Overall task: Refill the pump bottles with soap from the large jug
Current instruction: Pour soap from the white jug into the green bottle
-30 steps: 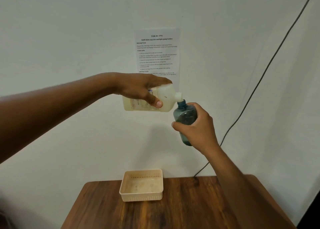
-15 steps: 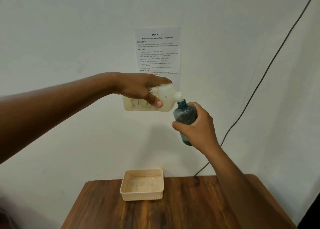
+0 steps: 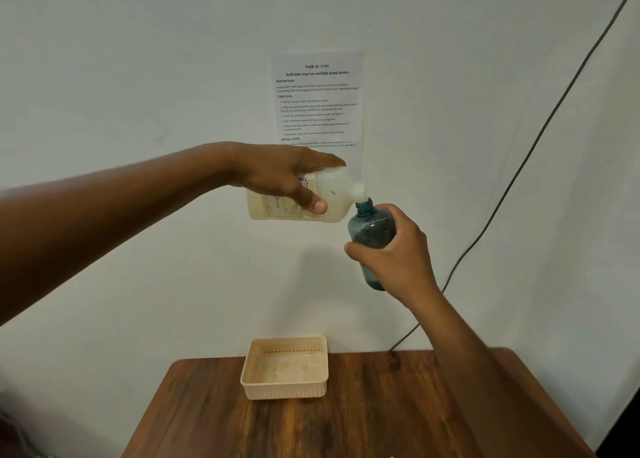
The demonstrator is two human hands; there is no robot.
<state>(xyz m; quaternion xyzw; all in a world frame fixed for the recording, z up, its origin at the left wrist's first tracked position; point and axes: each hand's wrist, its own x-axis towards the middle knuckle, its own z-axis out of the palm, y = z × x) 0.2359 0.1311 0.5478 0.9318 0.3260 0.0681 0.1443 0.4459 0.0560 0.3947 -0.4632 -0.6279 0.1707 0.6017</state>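
My left hand (image 3: pixel 284 177) grips a whitish soap jug (image 3: pixel 332 197) lying almost sideways in the air, its spout pointing right. The spout rests at the open neck of a small blue-tinted bottle (image 3: pixel 370 225), which has no pump head on it. My right hand (image 3: pixel 398 253) is wrapped around that bottle's lower half and holds it slightly tilted, well above the table. Yellowish soap fills the lower part of the jug. How much soap is in the blue bottle I cannot tell.
A beige perforated basket (image 3: pixel 285 391) stands on the wooden table (image 3: pixel 363 419) near its back edge, below the hands. An instruction sheet (image 3: pixel 317 100) is taped to the white wall, and a dark cable (image 3: pixel 519 166) runs down the wall at the right.
Hands, jug and bottle stay almost still, with the spout held at the bottle's neck throughout.
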